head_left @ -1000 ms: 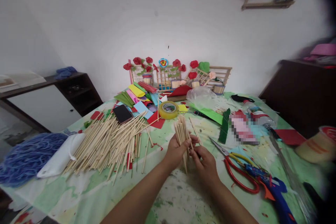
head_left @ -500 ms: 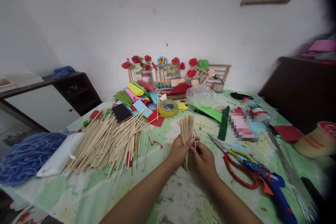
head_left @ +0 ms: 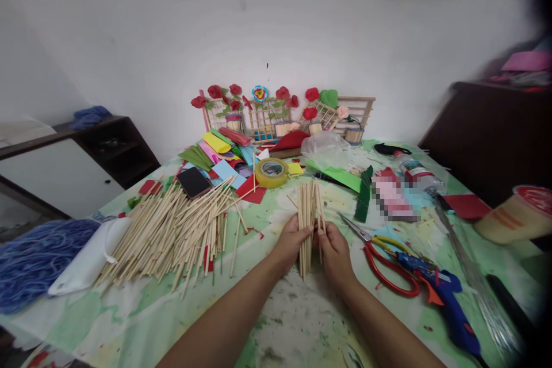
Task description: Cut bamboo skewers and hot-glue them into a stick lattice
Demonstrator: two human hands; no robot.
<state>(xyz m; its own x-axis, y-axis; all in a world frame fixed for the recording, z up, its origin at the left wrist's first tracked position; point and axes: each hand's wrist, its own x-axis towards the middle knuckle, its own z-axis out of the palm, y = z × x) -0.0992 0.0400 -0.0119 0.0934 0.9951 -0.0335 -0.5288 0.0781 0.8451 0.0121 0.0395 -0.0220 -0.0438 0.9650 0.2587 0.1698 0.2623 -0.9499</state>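
A bundle of thin wooden sticks point(head_left: 306, 207) stands roughly upright above the near middle of the table. My left hand point(head_left: 292, 244) is closed round the bundle, thumb across its front. At its right side, my right hand point(head_left: 332, 250) pinches one or two sticks point(head_left: 319, 207) that lean slightly apart from the rest. To the left, a large loose pile of the same sticks point(head_left: 164, 236) covers the cloth. Scissors point(head_left: 390, 276) with red handles lie right of my right hand, against a blue glue gun point(head_left: 457, 310).
A tape roll point(head_left: 271, 172), phone point(head_left: 194, 182) and coloured paper point(head_left: 218, 142) lie beyond the sticks. Blue yarn point(head_left: 38, 259) and a white holder point(head_left: 88, 256) sit at left. A bottle point(head_left: 416, 171) and a plastic cup point(head_left: 517, 215) are at right. Stick frames with paper flowers point(head_left: 269, 118) line the wall.
My right hand has drawn its sticks a little away from the bundle, opening a gap. The whole view has shifted slightly as my head moved.
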